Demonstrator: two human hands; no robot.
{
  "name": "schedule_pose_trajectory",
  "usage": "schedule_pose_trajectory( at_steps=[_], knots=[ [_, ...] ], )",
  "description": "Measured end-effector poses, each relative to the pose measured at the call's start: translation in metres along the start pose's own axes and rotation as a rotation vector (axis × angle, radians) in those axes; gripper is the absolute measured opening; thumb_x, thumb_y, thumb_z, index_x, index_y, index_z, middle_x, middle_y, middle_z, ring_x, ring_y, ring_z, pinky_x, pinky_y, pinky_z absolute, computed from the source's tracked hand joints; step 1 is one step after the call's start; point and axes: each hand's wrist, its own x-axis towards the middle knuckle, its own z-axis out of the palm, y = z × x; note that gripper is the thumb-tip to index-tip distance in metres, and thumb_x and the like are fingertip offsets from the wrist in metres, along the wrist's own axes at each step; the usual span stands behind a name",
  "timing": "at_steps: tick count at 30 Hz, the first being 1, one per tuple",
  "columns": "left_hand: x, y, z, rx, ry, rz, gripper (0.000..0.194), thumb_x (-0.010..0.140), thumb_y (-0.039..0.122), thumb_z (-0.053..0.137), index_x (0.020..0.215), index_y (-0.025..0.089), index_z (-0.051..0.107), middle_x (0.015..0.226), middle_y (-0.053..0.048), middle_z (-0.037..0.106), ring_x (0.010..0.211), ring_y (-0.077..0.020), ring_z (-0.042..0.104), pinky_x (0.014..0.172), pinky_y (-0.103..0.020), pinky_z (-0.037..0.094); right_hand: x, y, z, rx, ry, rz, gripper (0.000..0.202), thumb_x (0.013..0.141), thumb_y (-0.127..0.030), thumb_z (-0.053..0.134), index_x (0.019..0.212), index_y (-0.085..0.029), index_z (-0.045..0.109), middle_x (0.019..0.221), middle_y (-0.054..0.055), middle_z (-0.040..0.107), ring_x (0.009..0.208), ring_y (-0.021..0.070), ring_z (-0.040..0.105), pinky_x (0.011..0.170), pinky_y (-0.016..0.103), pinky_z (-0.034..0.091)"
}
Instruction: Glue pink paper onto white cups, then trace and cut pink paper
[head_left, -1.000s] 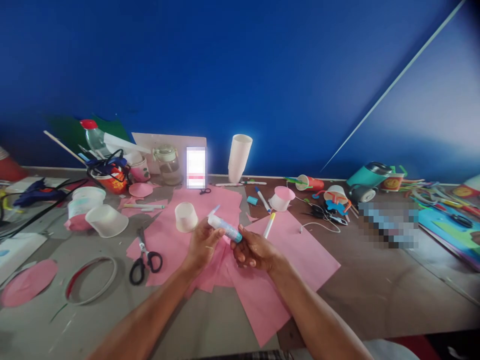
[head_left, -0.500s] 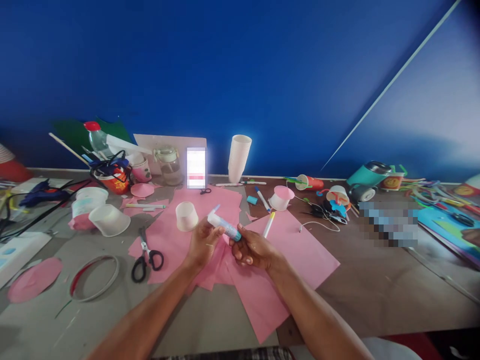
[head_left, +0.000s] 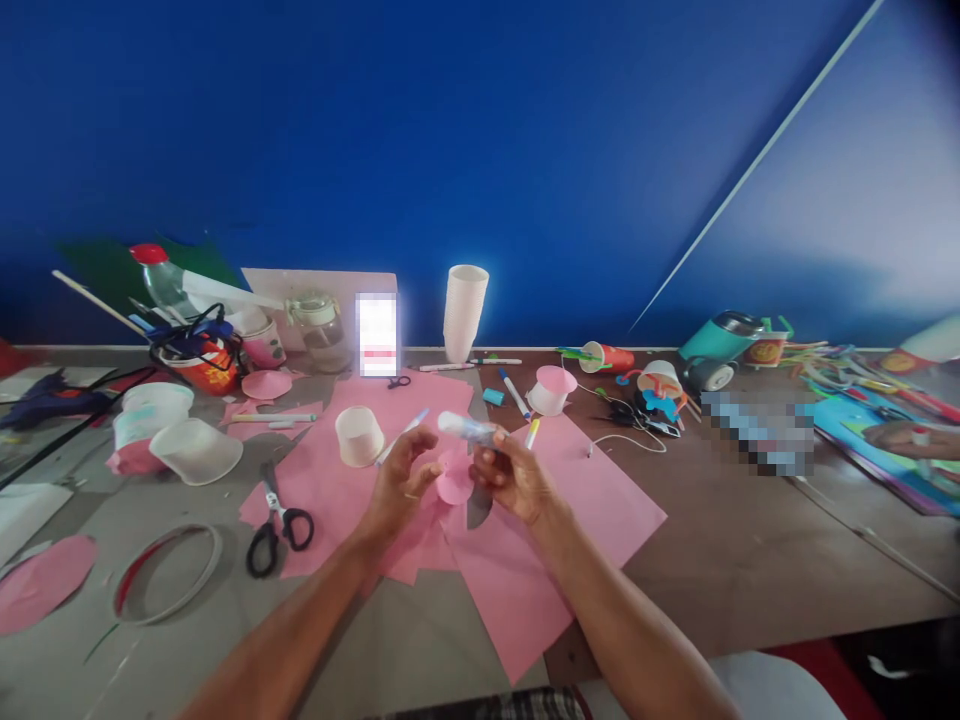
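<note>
My left hand (head_left: 397, 487) pinches the edge of a small round pink paper piece (head_left: 454, 478) above the pink sheets (head_left: 559, 510). In my right hand (head_left: 514, 475) is a glue tube (head_left: 465, 428) with a pale, blurred body, tilted above the round piece. A white paper cup (head_left: 359, 437) stands just left of my hands. Black-handled scissors (head_left: 276, 525) lie left of the pink sheets.
A stack of white cups (head_left: 465, 312) stands by the blue wall. Two tipped white cups (head_left: 196, 450) and a tape ring (head_left: 169, 573) are at left. A pink-topped cup (head_left: 551, 390) stands behind the sheets. Another person's hand (head_left: 904, 438) shows at far right.
My left hand has let go of the glue tube and now holds the round pink piece. The tube has come up and right in my right hand. The view has shifted slightly right.
</note>
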Motion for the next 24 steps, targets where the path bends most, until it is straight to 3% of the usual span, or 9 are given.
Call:
schedule_pose_trajectory(
  at_steps=[5,10,16,19,24],
  knots=[
    [0.005,-0.01,-0.005,0.365,0.064,-0.002,0.028,0.084,0.039,0.061,0.103,0.019,0.062,0.097,-0.007,0.064,0.093,-0.0214,0.061,0.086,-0.037,0.048,0.006,-0.022,-0.012,-0.146,0.186,-0.29,0.031,0.07,-0.047,0.077,0.077,-0.022,0.061,0.054,-0.009,0.04,0.042,0.006,0.027,0.05,0.026,0.039],
    [0.005,-0.007,-0.001,0.576,-0.061,0.03,0.02,0.087,0.033,0.054,0.096,0.02,0.066,0.089,-0.006,0.068,0.082,-0.0206,0.062,0.076,-0.034,0.047,0.014,-0.015,-0.024,-0.487,0.361,-0.384,0.045,0.073,-0.063,0.069,0.067,-0.021,0.056,0.054,-0.005,0.041,0.048,0.0098,0.035,0.045,0.025,0.029],
    [0.004,0.0,0.003,0.598,-0.105,-0.006,0.015,0.083,0.029,0.058,0.083,0.02,0.07,0.078,-0.005,0.071,0.071,-0.02,0.06,0.069,-0.033,0.043,0.011,0.002,-0.023,-0.936,0.269,-0.479,0.042,0.084,-0.054,0.062,0.063,-0.022,0.045,0.056,-0.005,0.041,0.055,0.0112,0.035,0.052,0.026,0.03],
    [0.004,-0.001,0.002,0.535,-0.082,-0.015,0.01,0.077,0.026,0.063,0.079,0.021,0.071,0.071,-0.002,0.069,0.064,-0.0176,0.055,0.065,-0.032,0.041,0.006,0.007,-0.015,-1.036,0.223,-0.437,0.038,0.084,-0.048,0.064,0.064,-0.022,0.046,0.057,-0.005,0.043,0.055,0.0115,0.037,0.052,0.026,0.029],
    [0.002,-0.003,-0.001,0.663,-0.125,0.007,0.016,0.078,0.021,0.054,0.082,0.021,0.069,0.062,0.0,0.062,0.057,-0.0154,0.05,0.063,-0.031,0.039,0.002,0.01,-0.008,-1.089,0.176,-0.402,0.037,0.084,-0.045,0.064,0.063,-0.023,0.043,0.055,-0.006,0.038,0.053,0.0107,0.033,0.051,0.025,0.027]
  ],
)
